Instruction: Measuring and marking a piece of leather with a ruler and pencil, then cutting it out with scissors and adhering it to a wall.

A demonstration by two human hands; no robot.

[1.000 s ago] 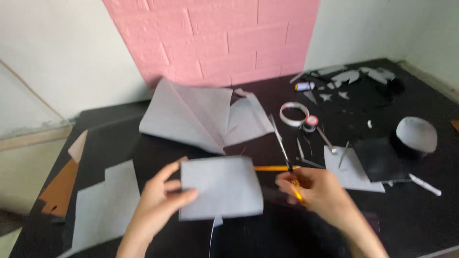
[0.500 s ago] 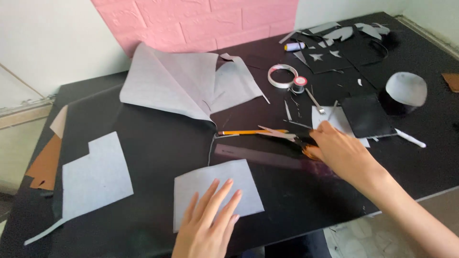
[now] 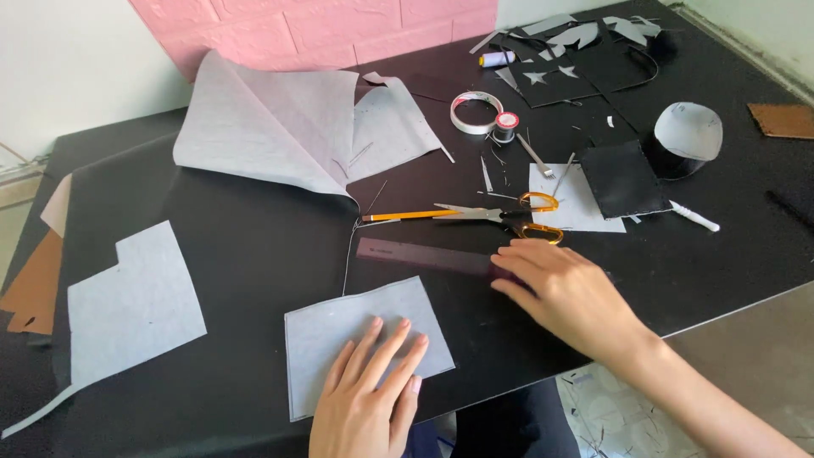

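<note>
Your left hand (image 3: pixel 365 399) is lying flat on the grey cut piece (image 3: pixel 360 339) near the table's front edge, fingers straight and slightly spread, pressing down and gripping nothing. Your right hand (image 3: pixel 564 293) is resting on the right end of the dark ruler (image 3: pixel 428 255), fingers extended and close together. They're lying over it rather than clamped, though I can't tell whether the thumb is hooking underneath. The ruler is lying just above the grey piece, not touching it, w/ the orange-handled scissors (image 3: pixel 509 218) and yellow pencil (image 3: pixel 411 216) just beyond.

To do this step well:
- You're pinning the grey piece from its lower half, so keep the palm weight even and the top edge won't lift or skew.
- You're holding the ruler by one end only, and the far end is free to swing. Slide the hand toward the middle before relying on it.
- Keep fingertips back from the ruler's working edge.
- The scissor blades are sitting near your right knuckles, so watch them.

The large folded grey sheet (image 3: pixel 280 127) and the stepped grey offcut (image 3: pixel 131 305) are lying well apart, out of the way.
</note>
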